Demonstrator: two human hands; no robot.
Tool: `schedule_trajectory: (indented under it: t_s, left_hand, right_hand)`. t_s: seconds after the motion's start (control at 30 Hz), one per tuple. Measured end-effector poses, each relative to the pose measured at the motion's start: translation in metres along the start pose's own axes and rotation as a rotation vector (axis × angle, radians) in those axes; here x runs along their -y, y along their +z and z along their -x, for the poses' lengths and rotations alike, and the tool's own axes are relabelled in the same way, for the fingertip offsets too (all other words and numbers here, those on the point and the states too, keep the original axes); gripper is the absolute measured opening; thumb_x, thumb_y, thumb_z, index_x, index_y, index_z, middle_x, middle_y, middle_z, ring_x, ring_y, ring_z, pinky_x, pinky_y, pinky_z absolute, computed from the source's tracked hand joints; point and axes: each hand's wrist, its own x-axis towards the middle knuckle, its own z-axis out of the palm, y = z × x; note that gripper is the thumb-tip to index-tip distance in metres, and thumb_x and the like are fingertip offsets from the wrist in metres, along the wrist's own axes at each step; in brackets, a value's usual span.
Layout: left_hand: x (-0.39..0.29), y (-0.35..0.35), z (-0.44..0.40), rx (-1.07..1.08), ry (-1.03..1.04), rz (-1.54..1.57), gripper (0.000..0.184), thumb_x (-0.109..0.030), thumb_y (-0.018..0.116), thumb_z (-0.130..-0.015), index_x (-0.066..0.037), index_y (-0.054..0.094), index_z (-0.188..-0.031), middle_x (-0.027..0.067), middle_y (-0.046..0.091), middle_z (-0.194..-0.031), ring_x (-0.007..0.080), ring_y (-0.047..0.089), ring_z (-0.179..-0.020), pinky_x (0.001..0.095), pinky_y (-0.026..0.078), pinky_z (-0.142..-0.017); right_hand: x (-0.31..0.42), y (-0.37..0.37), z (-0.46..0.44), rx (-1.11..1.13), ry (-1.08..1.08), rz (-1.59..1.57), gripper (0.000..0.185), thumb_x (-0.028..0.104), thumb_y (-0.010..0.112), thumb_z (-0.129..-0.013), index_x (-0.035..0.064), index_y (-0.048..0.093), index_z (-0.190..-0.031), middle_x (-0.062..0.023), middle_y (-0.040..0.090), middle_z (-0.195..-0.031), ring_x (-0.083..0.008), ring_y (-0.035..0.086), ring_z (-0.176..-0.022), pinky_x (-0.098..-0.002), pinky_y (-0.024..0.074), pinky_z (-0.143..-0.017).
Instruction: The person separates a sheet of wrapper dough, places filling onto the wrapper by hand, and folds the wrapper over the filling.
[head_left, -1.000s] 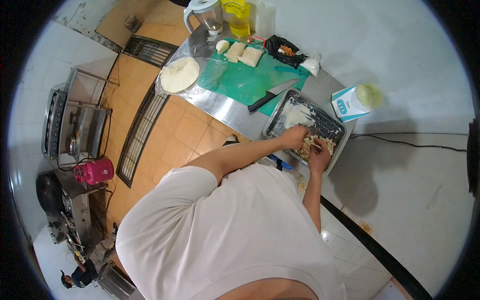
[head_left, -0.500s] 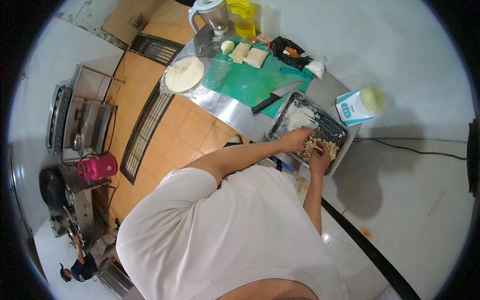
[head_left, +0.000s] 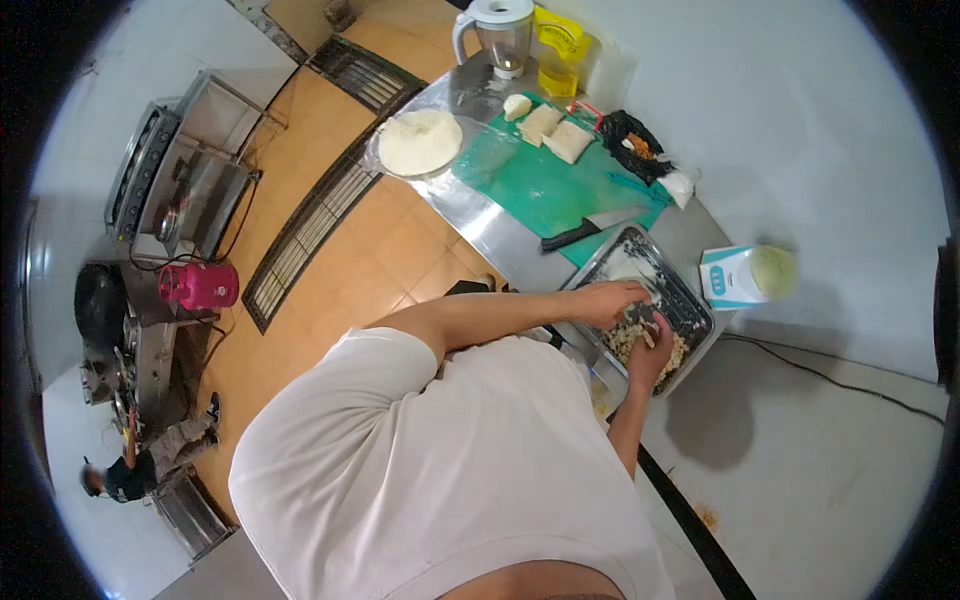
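Both hands are inside a dark rectangular baking tray (head_left: 700, 352) at the table's near right corner. My left hand (head_left: 608, 303) reaches in from the left, fingers bent together over the tray's middle, beside a white floury patch (head_left: 630, 264). What its fingertips hold is too small to make out. My right hand (head_left: 652, 355) is at the tray's near end, thumb and fingers curled around some of the crumbly beige filling (head_left: 625, 340). More of that filling lies around and beneath the right hand.
A knife (head_left: 590, 228) lies on the green cutting board (head_left: 520, 185) with dough pieces (head_left: 568, 142). A flat dough round (head_left: 420, 142), blender (head_left: 500, 38), black bag (head_left: 632, 142) and blue-white box (head_left: 728, 277) stand around it. Another person (head_left: 150, 465) works at far left.
The scene has shifted right and slightly down in view as the camera turned. My hands, close together before, are now a little apart, the left nearer the white patch.
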Motion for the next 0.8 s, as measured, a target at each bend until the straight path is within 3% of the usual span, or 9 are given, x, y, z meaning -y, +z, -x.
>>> schedule_trajectory:
  t_s: [0.07, 0.1, 0.17, 0.23, 0.3, 0.43, 0.6, 0.7, 0.8]
  left_hand:
    - [0.004, -0.033, 0.005, 0.062, 0.019, -0.022, 0.014, -0.013, 0.066, -0.086, -0.002, 0.068, -0.093, 0.017, 0.066, -0.094, 0.0374, 0.065, -0.093, 0.0447, 0.051, -0.08]
    - [0.008, -0.053, 0.006, 0.092, 0.035, -0.029, 0.013, -0.013, 0.066, -0.087, -0.002, 0.068, -0.093, 0.0169, 0.066, -0.093, 0.0373, 0.065, -0.091, 0.0442, 0.051, -0.079]
    - [0.02, -0.092, 0.02, -0.005, -0.083, -0.048, 0.017, -0.01, 0.067, -0.087, -0.002, 0.064, -0.102, 0.016, 0.067, -0.098, 0.0344, 0.066, -0.092, 0.0431, 0.051, -0.078]
    - [0.026, -0.146, 0.04, -0.22, -0.074, -0.015, 0.021, -0.007, 0.068, -0.084, -0.002, 0.062, -0.105, 0.0154, 0.068, -0.1, 0.0311, 0.067, -0.09, 0.0421, 0.052, -0.078]
    - [0.052, -0.201, 0.067, -0.365, -0.264, -0.035, 0.023, -0.009, 0.071, -0.083, -0.002, 0.063, -0.103, 0.015, 0.068, -0.1, 0.0287, 0.067, -0.091, 0.0415, 0.052, -0.08]
    - [0.144, -0.305, 0.141, -0.456, -0.385, -0.487, 0.033, -0.01, 0.076, -0.077, -0.002, 0.063, -0.106, 0.0156, 0.067, -0.1, 0.0331, 0.065, -0.095, 0.0414, 0.052, -0.086]
    - [0.182, -0.365, 0.189, -0.31, -0.476, -0.653, 0.031, -0.016, 0.075, -0.078, -0.002, 0.065, -0.104, 0.0176, 0.066, -0.099, 0.0354, 0.065, -0.096, 0.0439, 0.052, -0.088]
    - [0.211, -0.379, 0.2, -0.152, -0.504, -0.589, 0.027, -0.014, 0.07, -0.081, -0.001, 0.065, -0.105, 0.0181, 0.067, -0.094, 0.0366, 0.066, -0.089, 0.0453, 0.054, -0.083]
    - [0.222, -0.393, 0.2, -0.13, -0.524, -0.582, 0.02, -0.008, 0.065, -0.082, -0.002, 0.066, -0.102, 0.0191, 0.068, -0.087, 0.0382, 0.067, -0.08, 0.047, 0.055, -0.076]
  right_hand:
    - [0.017, 0.01, -0.002, -0.018, -0.038, -0.036, 0.031, -0.007, 0.057, -0.09, 0.0051, 0.066, -0.118, -0.0083, 0.068, -0.102, -0.021, 0.066, -0.09, -0.0348, 0.053, -0.08]
    - [0.019, 0.014, -0.005, -0.002, -0.043, -0.051, 0.03, -0.007, 0.058, -0.09, 0.0039, 0.065, -0.118, -0.0085, 0.067, -0.107, -0.0193, 0.065, -0.093, -0.0332, 0.0523, -0.082]
    - [0.023, 0.021, -0.009, 0.03, -0.048, -0.076, 0.029, -0.006, 0.06, -0.089, 0.0015, 0.063, -0.117, -0.0088, 0.066, -0.116, -0.0158, 0.064, -0.098, -0.03, 0.051, -0.087]
    - [0.025, 0.036, -0.013, 0.023, -0.12, -0.107, 0.026, -0.004, 0.06, -0.091, 0.0012, 0.064, -0.117, -0.0075, 0.067, -0.108, -0.0146, 0.063, -0.094, -0.029, 0.0516, -0.083]
    - [0.032, 0.058, -0.015, 0.013, -0.131, -0.142, 0.026, -0.001, 0.061, -0.093, 0.0026, 0.065, -0.119, -0.006, 0.067, -0.101, -0.0156, 0.062, -0.09, -0.0299, 0.0506, -0.08]
    - [0.084, 0.111, -0.013, 0.021, -0.074, -0.18, 0.024, 0.001, 0.062, -0.094, 0.0006, 0.064, -0.118, -0.0065, 0.067, -0.102, -0.0131, 0.06, -0.091, -0.0279, 0.0497, -0.081]
    - [0.127, 0.195, -0.006, 0.089, -0.034, -0.264, 0.024, 0.004, 0.063, -0.095, 0.0004, 0.064, -0.118, -0.0061, 0.067, -0.104, -0.0123, 0.062, -0.095, -0.0263, 0.0502, -0.083]
    - [0.152, 0.235, 0.006, 0.088, -0.032, -0.199, 0.023, 0.006, 0.063, -0.096, 0.0001, 0.065, -0.118, -0.006, 0.067, -0.104, -0.0126, 0.064, -0.094, -0.0265, 0.0513, -0.082]
    - [0.163, 0.258, 0.015, 0.07, -0.044, -0.206, 0.023, 0.007, 0.063, -0.097, 0.0004, 0.064, -0.118, -0.0049, 0.067, -0.101, -0.0116, 0.063, -0.091, -0.0251, 0.051, -0.078]
